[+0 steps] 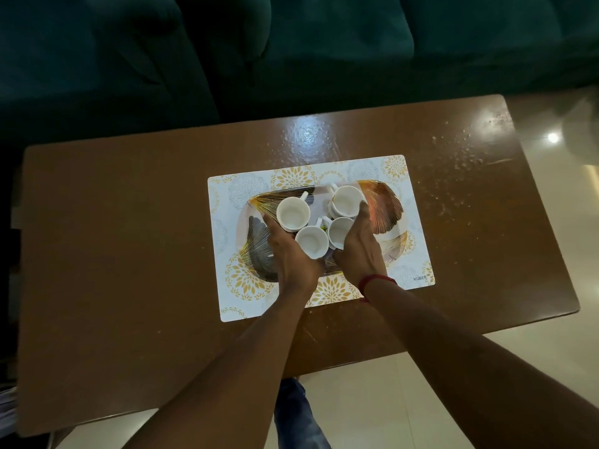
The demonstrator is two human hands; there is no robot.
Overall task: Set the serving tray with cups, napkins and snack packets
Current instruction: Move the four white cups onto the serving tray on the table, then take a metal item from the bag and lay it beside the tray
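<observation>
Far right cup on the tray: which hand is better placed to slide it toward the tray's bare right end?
Right, probably. The right hand reaches that cup with its fingertips; the left hand lies beyond the other cups, on the opposite side.

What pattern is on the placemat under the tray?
Placemat: white with gold flower medallions; head view.

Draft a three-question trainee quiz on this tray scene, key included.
1. How many white ceramic cups are in view?
2. True or false: the cups are full of tea.
3. The gold-leaf patterned serving tray rests on: A) the bare brown wooden table; B) the white floral placemat; C) the dark green sofa.
Key: 1. Four. 2. False, they are empty. 3. B.
</observation>
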